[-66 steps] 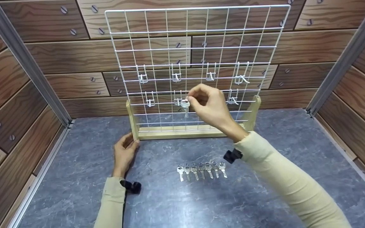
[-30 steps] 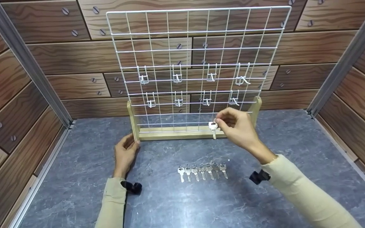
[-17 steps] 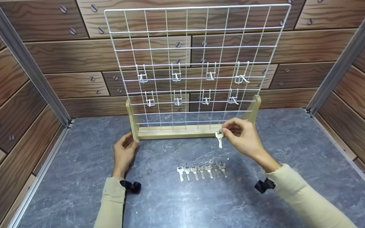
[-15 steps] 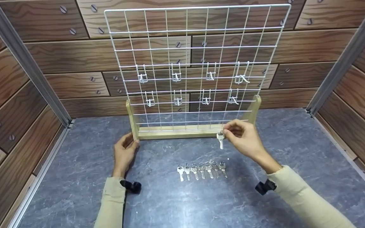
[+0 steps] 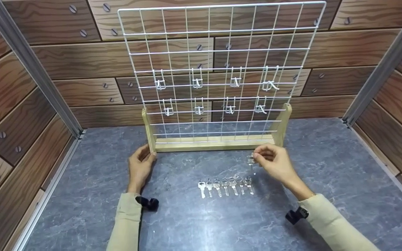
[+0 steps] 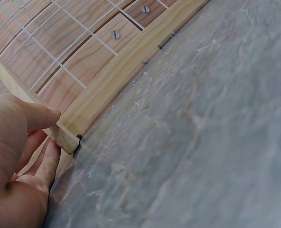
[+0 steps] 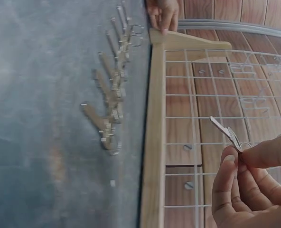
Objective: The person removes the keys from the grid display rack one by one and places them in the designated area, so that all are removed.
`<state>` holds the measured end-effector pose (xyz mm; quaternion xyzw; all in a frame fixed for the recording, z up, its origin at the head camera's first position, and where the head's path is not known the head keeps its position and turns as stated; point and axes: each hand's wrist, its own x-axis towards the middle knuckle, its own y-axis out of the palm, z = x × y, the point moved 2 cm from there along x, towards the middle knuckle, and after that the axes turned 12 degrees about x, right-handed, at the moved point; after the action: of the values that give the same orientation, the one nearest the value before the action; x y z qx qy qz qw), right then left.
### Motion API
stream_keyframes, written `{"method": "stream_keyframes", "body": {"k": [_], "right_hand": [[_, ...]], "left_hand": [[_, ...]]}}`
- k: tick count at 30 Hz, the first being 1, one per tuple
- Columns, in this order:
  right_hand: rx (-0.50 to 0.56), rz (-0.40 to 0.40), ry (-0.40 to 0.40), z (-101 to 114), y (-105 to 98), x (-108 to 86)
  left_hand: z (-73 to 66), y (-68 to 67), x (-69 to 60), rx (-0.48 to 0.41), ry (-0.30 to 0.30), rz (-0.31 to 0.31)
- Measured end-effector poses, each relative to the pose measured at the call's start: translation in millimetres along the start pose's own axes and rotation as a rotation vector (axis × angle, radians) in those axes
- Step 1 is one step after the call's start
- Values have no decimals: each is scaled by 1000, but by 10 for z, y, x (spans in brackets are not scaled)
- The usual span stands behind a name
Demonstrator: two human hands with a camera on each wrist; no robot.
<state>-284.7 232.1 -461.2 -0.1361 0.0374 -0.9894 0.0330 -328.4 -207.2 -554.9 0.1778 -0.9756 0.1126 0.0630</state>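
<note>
A silver key (image 7: 226, 131) with a small ring hangs from the fingertips of my right hand (image 5: 277, 164), which pinches it by the ring end. This hand is in front of the rack's right end, just above the table. My left hand (image 5: 141, 168) grips the foot of the rack's left wooden support (image 6: 62, 137) between thumb and fingers. The white wire grid rack (image 5: 208, 50) stands upright on its wooden base (image 5: 211, 143). Two rows of white wire hooks (image 5: 197, 83) hang on it, with no keys on them. Several more keys (image 5: 225, 186) lie in a row on the table.
The grey marbled table (image 5: 194, 223) spreads in front of the rack. A wood-patterned wall (image 5: 82, 62) stands close behind it, and similar side walls with metal corner posts (image 5: 33, 69) enclose the space. A tiny white speck lies right of the keys.
My right hand has drawn back from the lower hooks, moving down and to the right with the key still pinched. The left hand keeps its hold on the support. The head view shifts slightly.
</note>
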Motion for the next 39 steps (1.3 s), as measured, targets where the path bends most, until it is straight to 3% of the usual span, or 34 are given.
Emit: {"method": "stream_keyframes", "body": {"k": [10,16,32,39], "right_hand": [[-18,78,109,-277,-172,-127],[12,93,185,-390,-204,-165],[12,187,255,-556,-288,-141],[-70,197,285,-600,-282,-157]], "left_hand": [[-21,39,2,6,2,3],[-14,53,10,-40,12,0],[-11,11,0,21,0,-2],[1,-2,-19,30,-17,2]]}}
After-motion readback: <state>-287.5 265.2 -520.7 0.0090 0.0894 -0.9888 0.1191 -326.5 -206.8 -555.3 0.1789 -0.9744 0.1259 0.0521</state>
